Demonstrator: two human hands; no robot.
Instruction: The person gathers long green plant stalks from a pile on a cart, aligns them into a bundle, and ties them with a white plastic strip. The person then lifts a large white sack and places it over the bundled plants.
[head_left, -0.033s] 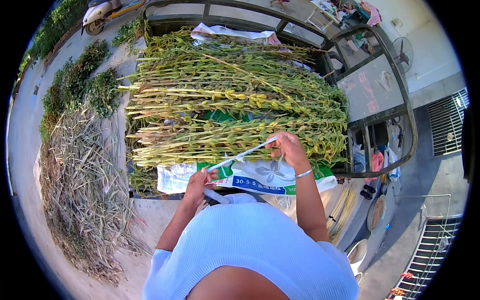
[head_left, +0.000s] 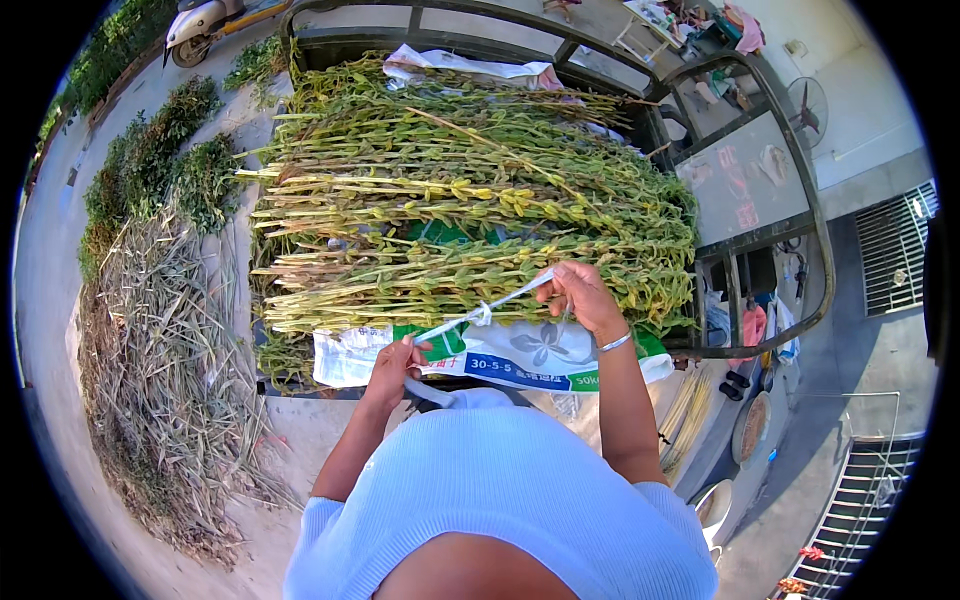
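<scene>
A white plastic strip (head_left: 520,292) is stretched between my two hands, with a small knot or loop (head_left: 482,315) near its middle. My left hand (head_left: 397,362) pinches the lower left end, and a loose tail hangs down toward my shirt. My right hand (head_left: 580,294), with a silver bracelet at the wrist, grips the upper right end with curled fingers. Just under the strip, a white, green and blue printed sack (head_left: 510,358) lies along the near edge of the load. Beyond my hands, cut green seed-pod stalks (head_left: 470,190) lie in layers, their bare ends pointing left.
A dark metal cart frame (head_left: 820,240) surrounds the stalks at the back and right. Dry stalks and leaves (head_left: 170,380) are heaped on the ground at left. Thin straw-coloured sticks (head_left: 687,412), a round basket (head_left: 752,427) and a fan (head_left: 806,108) stand at right. A scooter (head_left: 195,35) is at far left.
My right hand has shifted slightly right. The knot in the strip shows more plainly, and the strip has moved a little between my hands.
</scene>
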